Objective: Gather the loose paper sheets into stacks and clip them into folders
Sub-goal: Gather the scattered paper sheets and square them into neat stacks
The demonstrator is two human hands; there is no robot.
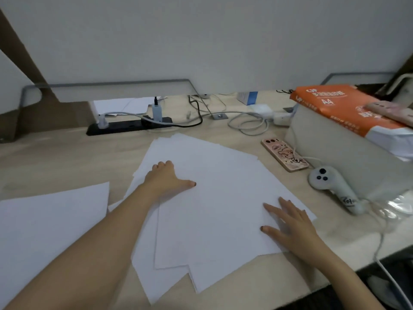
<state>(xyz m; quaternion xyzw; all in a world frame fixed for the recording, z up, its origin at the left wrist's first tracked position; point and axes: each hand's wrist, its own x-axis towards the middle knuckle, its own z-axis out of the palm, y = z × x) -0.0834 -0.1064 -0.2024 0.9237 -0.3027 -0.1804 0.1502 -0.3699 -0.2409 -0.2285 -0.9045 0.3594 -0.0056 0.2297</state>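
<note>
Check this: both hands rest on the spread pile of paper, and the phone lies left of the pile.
Wrong side. In the head view the left hand and right hand do rest on the pile of paper, but the phone lies right of the pile.

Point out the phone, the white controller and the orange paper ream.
phone [285, 154], head view, middle of its pink case.
white controller [323, 178], head view, its buttoned head.
orange paper ream [335, 105], head view, top of wrapper.

Dim, soft, wide-angle bowing at edges
</note>
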